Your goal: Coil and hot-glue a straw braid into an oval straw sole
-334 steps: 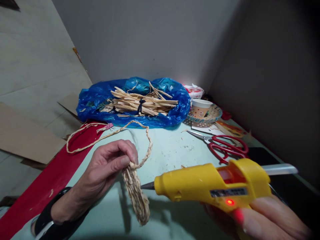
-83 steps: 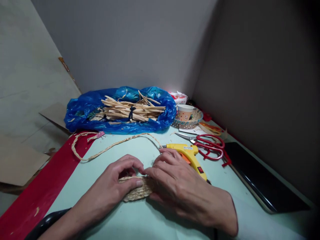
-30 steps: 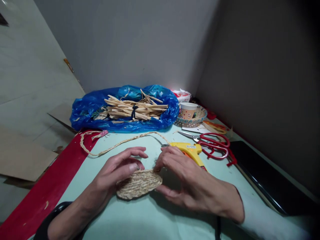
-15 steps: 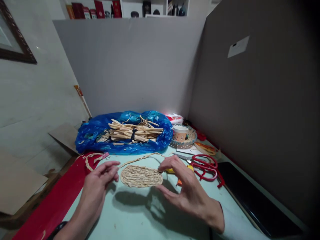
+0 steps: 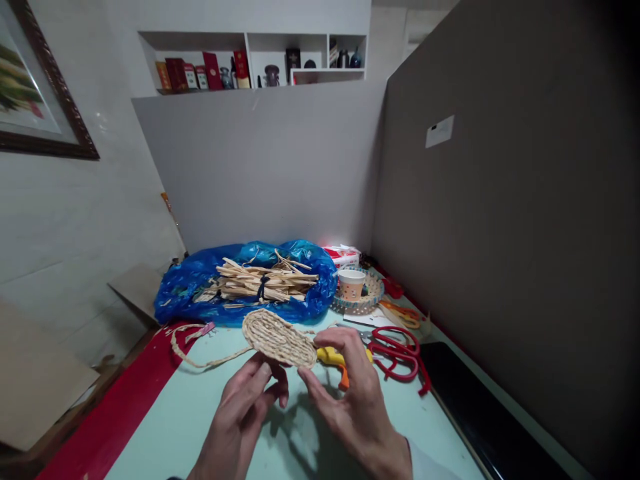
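A flat oval of coiled straw braid (image 5: 280,338) is held tilted above the table, its left end higher. My right hand (image 5: 353,393) grips its right end between thumb and fingers. Just below its lower left edge is my left hand (image 5: 245,400), fingers loosely bent and apart; whether the fingertips touch the braid is unclear. A loose tail of braided straw cord (image 5: 215,364) runs from the oval's left end and loops back to a pink clip (image 5: 206,329).
A blue plastic bag (image 5: 175,293) holds a tied straw bundle (image 5: 270,280). Right of it, a paper cup (image 5: 351,285) stands in a woven basket (image 5: 377,293). Red-handled scissors (image 5: 400,353), a yellow-and-orange tool (image 5: 330,357) and a black slab (image 5: 475,407) lie right. Grey panels (image 5: 260,167) border the table.
The oval has tilted, and the cord tail now runs left rather than across its top. My left hand has moved right, under the oval's edge. The camera view has tipped upward.
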A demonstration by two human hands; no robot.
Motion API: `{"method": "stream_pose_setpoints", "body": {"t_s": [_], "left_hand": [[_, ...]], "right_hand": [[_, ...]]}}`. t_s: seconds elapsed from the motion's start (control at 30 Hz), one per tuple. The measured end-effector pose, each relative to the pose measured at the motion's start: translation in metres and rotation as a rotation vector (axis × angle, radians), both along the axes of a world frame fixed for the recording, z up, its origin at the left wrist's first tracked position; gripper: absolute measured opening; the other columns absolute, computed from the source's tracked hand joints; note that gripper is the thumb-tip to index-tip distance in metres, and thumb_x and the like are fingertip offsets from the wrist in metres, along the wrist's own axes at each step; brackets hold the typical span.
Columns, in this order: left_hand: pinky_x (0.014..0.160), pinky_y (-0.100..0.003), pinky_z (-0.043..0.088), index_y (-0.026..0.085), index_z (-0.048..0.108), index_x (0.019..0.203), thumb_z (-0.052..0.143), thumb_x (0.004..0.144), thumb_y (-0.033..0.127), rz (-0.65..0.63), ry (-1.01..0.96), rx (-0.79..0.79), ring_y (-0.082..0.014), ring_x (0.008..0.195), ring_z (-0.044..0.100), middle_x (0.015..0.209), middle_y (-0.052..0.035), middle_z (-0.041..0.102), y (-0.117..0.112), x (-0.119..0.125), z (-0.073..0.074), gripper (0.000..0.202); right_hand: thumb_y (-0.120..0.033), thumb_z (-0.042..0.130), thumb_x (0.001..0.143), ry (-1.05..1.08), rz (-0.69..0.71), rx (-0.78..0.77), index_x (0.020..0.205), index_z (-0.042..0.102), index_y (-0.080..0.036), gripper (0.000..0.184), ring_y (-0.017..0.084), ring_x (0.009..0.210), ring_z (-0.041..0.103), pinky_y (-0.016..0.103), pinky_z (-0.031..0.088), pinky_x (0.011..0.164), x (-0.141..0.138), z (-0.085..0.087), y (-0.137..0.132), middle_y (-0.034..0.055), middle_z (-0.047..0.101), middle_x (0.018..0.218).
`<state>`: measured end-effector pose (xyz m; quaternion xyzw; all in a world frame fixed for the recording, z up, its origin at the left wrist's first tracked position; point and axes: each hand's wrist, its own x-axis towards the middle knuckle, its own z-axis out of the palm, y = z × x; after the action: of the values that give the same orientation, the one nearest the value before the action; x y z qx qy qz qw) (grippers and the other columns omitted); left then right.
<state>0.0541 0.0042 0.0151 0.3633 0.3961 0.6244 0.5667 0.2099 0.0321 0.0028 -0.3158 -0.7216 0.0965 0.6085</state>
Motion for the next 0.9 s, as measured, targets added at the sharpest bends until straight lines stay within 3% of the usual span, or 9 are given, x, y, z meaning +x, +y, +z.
{"method": "stream_pose_setpoints", "body": {"t_s": [0.07,0.2,0.47,0.63,0.8,0.9], "left_hand": [[0.064,-0.028,0.050,0.019,0.076,0.089,0.078,0.078,0.044,0.014,-0.029,0.013,-0.0167,0.074,0.054,0.092,-0.0057,0.067,-0.002,0.008,0.003,0.028],[0.066,-0.026,0.050,0.019,0.076,0.085,0.079,0.078,0.040,0.063,-0.039,0.019,-0.0156,0.074,0.053,0.086,-0.0033,0.065,0.000,0.013,0.004,0.022],[0.065,-0.023,0.049,0.018,0.076,0.082,0.082,0.076,0.035,0.089,0.001,-0.029,-0.0144,0.071,0.054,0.078,-0.0015,0.066,0.005,0.001,0.008,0.019],[0.062,-0.023,0.046,0.017,0.079,0.090,0.080,0.077,0.032,0.032,0.051,-0.052,-0.0145,0.068,0.051,0.073,-0.0007,0.064,0.007,-0.007,0.008,0.019],[0.062,-0.024,0.046,0.018,0.078,0.095,0.077,0.081,0.034,-0.023,0.102,-0.091,-0.0159,0.070,0.053,0.074,-0.0015,0.066,0.005,-0.007,0.004,0.022],[0.060,-0.024,0.046,0.016,0.077,0.089,0.078,0.080,0.036,-0.042,0.143,-0.102,-0.0151,0.067,0.050,0.072,-0.0016,0.065,0.002,-0.006,0.001,0.022]], "right_hand": [[-0.013,0.064,0.089,-0.011,-0.004,0.000,0.108,0.049,-0.022,0.027,0.026,0.093,0.055,0.045,0.049,0.079,-0.001,-0.002,0.000,0.0061,0.058,0.100],[-0.012,0.064,0.090,-0.043,-0.018,-0.016,0.107,0.048,-0.022,0.025,0.027,0.091,0.054,0.047,0.048,0.078,-0.002,-0.005,0.000,0.0065,0.058,0.098],[-0.018,0.067,0.090,-0.142,0.068,-0.062,0.105,0.048,-0.022,0.024,0.027,0.092,0.054,0.044,0.046,0.078,0.000,-0.004,-0.005,0.0067,0.060,0.099],[-0.018,0.058,0.095,-0.156,0.151,-0.145,0.103,0.052,-0.023,0.011,0.024,0.100,0.056,0.040,0.046,0.087,0.006,0.005,-0.003,0.0058,0.063,0.105],[-0.017,0.063,0.093,-0.244,0.164,-0.215,0.105,0.056,-0.021,0.015,0.024,0.093,0.055,0.040,0.043,0.083,0.006,0.004,-0.001,0.0051,0.065,0.099],[-0.014,0.062,0.092,-0.294,0.150,-0.223,0.099,0.056,-0.020,0.011,0.023,0.087,0.053,0.040,0.040,0.080,0.004,0.002,-0.001,0.0046,0.063,0.092]]}}
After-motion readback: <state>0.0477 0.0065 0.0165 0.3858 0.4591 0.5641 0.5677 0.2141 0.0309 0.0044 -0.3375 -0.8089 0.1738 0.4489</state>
